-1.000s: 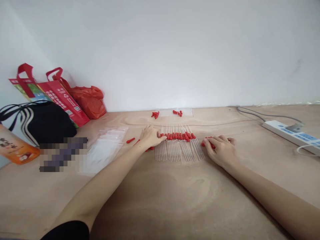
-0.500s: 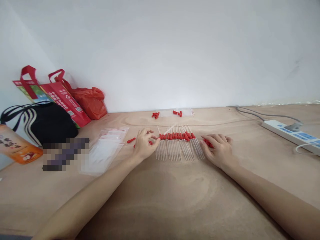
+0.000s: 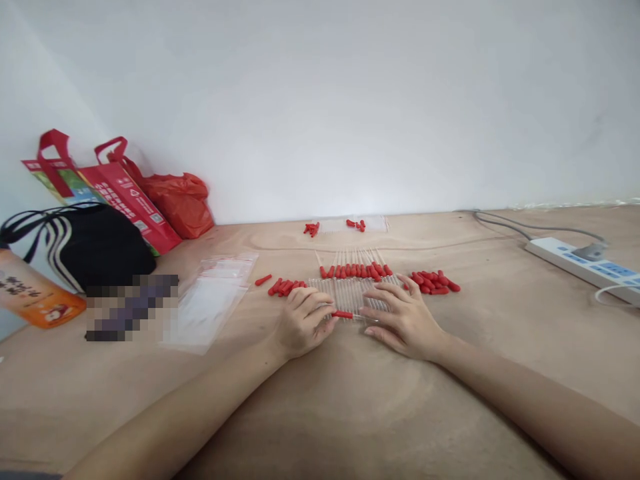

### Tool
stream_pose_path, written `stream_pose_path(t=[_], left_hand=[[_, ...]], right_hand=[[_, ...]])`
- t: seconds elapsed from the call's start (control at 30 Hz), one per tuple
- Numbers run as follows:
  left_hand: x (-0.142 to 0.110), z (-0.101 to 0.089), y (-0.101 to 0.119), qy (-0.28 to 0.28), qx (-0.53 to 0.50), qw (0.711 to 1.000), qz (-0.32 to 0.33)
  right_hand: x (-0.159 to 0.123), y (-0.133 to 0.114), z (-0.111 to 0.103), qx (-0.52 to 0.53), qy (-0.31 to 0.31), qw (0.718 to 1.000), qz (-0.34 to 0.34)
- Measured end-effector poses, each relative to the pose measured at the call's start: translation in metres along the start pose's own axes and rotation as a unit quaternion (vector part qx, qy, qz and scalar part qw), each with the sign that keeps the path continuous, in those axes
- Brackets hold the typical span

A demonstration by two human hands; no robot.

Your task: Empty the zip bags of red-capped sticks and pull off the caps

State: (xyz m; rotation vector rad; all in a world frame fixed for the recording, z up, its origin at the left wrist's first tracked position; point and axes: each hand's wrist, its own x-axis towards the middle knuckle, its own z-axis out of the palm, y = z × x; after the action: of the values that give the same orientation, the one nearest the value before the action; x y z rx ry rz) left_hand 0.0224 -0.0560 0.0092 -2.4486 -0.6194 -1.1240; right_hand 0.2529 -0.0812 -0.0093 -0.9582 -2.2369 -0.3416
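Note:
My left hand (image 3: 306,325) pinches the red rubber bulb (image 3: 343,314) of a glass dropper, whose clear tube points right. My right hand (image 3: 403,317) is curved with fingers apart around the far end of that tube; contact there cannot be made out. Under and beyond both hands lies a row of clear glass tubes (image 3: 327,288). Past it is a row of droppers with red bulbs (image 3: 355,271), their thin tips pointing away from me. Loose red bulbs (image 3: 433,281) are heaped beside my right hand, and more red bulbs (image 3: 284,287) lie behind my left hand.
Clear zip bags (image 3: 210,303) lie at left, near a black drawstring bag (image 3: 110,250), an orange pouch (image 3: 40,293) and red bags (image 3: 175,203). Another clear bag (image 3: 333,225) with red bulbs is by the wall. A power strip (image 3: 585,263) with cables sits at right.
My left hand has come from the left end of the row towards me, now with a dropper. My right hand has moved left off the bulb heap, which now shows.

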Motion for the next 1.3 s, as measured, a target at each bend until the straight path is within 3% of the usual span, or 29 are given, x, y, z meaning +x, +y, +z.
stream_pose_path(t=[0.13, 0.27, 0.43, 0.73, 1.07, 1.3], left_hand=[[0.0, 0.0, 0.001, -0.002, -0.013, 1.0, 0.002], [0.001, 0.006, 0.004, -0.065, -0.043, 0.997, -0.028], [0.003, 0.012, 0.007, -0.123, -0.061, 0.99, -0.02], [0.001, 0.003, 0.007, -0.106, -0.034, 0.994, 0.005], [0.001, 0.002, 0.007, -0.103, -0.037, 0.994, 0.023], [-0.017, -0.017, -0.021, -0.067, -0.042, 0.994, -0.075]], right_hand=[[0.0, -0.001, 0.001, 0.015, 0.014, 1.0, -0.006], [0.001, -0.003, 0.001, 0.017, 0.019, 1.0, -0.006], [0.003, -0.006, 0.001, 0.011, 0.027, 0.999, -0.017], [0.002, -0.006, -0.002, -0.014, 0.065, 0.996, -0.063], [0.001, -0.006, -0.004, 0.009, 0.059, 0.996, -0.062], [-0.01, 0.019, -0.012, -0.015, 0.061, 0.996, 0.059]])
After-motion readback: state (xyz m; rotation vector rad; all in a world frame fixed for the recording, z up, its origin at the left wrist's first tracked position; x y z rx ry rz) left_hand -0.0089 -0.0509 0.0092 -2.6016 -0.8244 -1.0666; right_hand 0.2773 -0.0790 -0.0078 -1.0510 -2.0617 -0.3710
